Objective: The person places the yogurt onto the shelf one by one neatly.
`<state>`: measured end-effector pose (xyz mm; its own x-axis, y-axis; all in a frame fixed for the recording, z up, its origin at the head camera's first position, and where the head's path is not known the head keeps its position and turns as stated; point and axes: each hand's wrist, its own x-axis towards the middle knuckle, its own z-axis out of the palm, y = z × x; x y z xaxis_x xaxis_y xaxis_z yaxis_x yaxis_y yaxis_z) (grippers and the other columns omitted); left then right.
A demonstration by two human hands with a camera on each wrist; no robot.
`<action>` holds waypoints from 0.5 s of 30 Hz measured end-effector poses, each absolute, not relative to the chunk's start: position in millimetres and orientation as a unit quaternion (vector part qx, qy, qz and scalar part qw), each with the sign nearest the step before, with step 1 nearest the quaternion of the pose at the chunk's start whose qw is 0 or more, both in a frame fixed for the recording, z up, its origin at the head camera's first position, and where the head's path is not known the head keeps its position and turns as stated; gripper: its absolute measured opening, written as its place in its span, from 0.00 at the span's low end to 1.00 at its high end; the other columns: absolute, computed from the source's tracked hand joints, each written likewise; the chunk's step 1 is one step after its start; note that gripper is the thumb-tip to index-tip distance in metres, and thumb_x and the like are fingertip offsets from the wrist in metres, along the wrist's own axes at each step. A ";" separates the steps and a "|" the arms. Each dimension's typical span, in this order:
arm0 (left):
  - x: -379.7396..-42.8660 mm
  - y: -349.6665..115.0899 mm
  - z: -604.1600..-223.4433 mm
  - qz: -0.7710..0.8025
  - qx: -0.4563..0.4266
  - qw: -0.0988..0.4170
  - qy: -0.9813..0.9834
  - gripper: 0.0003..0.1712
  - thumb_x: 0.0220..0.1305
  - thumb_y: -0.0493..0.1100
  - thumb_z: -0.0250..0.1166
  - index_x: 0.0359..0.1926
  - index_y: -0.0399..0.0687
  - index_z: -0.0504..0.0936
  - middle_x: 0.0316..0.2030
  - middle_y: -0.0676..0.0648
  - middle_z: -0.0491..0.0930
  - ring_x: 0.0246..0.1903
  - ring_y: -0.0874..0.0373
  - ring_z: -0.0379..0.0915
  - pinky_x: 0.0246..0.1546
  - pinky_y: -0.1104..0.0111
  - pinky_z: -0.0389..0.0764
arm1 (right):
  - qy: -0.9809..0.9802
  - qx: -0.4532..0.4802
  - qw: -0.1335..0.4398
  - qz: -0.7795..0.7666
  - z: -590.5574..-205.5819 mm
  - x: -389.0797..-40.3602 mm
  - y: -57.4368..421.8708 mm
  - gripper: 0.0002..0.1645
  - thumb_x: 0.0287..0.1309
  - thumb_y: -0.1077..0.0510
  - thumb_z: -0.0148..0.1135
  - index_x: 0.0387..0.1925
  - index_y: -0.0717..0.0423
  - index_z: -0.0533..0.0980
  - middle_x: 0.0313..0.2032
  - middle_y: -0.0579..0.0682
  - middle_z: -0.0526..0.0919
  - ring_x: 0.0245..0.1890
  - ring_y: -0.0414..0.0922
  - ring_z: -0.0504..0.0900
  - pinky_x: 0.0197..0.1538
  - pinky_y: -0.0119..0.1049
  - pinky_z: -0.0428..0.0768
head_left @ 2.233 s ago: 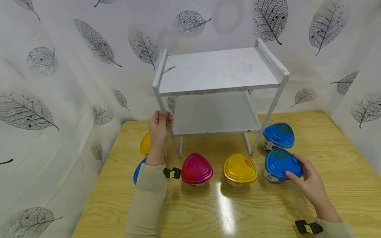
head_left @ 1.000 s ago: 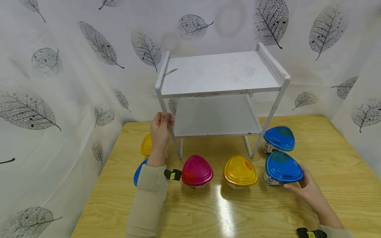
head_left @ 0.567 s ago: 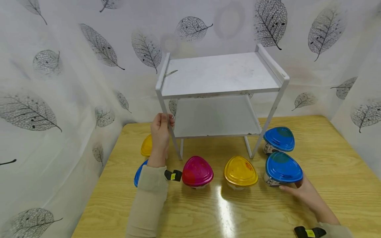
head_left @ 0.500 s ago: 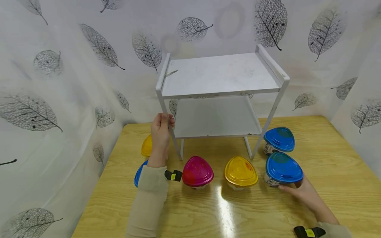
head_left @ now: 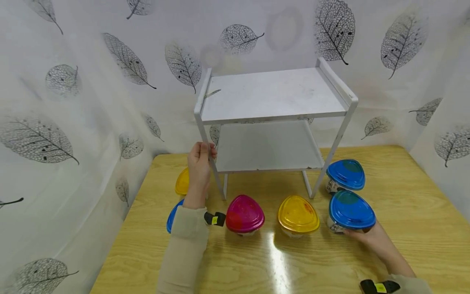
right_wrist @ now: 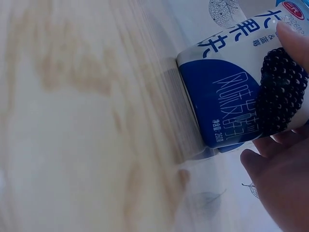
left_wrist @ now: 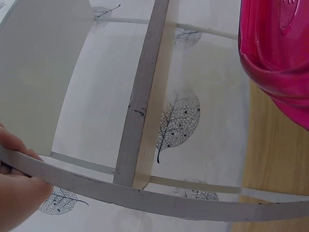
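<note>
My left hand [head_left: 200, 158] holds the left front post of a white two-tier shelf rack [head_left: 271, 96]. In the left wrist view, the fingers [left_wrist: 19, 193] wrap that slim post [left_wrist: 159, 203]. My right hand [head_left: 374, 240] grips the near blue-lidded yogurt cup [head_left: 351, 210] low on its side, under the lid's rim. In the right wrist view, the thumb [right_wrist: 294, 43] presses the cup's label [right_wrist: 227, 96], which has a blackberry picture; some fingers are hidden behind it. A second blue-lidded yogurt cup [head_left: 346, 174] stands just behind, by the rack's right leg.
A magenta-lidded cup [head_left: 244, 214] and a yellow-lidded cup [head_left: 298, 215] stand before the rack on the wooden table [head_left: 235, 265]. Another yellow lid [head_left: 182, 182] and blue lid [head_left: 173, 218] show partly behind my left arm. Leaf-print cloth [head_left: 92, 110] encloses the table.
My right hand has gone from the near blue lid's edge down to the cup's side and closed round it. My left hand stays on the post. The head view has shifted slightly.
</note>
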<state>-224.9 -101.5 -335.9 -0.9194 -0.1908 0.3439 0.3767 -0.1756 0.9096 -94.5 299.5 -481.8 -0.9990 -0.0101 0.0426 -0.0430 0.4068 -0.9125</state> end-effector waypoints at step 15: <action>-224.2 -101.3 -336.6 -0.762 -0.080 0.190 -0.613 0.15 0.67 0.44 0.44 0.28 0.41 0.70 0.25 0.45 0.72 0.26 0.60 0.67 0.33 0.72 0.71 | -0.846 0.015 0.032 0.532 -482.3 -93.3 298.8 0.50 0.44 0.67 0.65 0.62 0.69 0.44 0.48 0.38 0.60 0.42 0.20 0.60 0.40 0.16 0.65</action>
<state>-224.2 -101.3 -336.6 -0.9148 -0.1914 0.3556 0.3883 -0.1753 0.9047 -93.3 298.8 -482.3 -0.9975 0.0076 0.0701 -0.0599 0.4335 -0.8992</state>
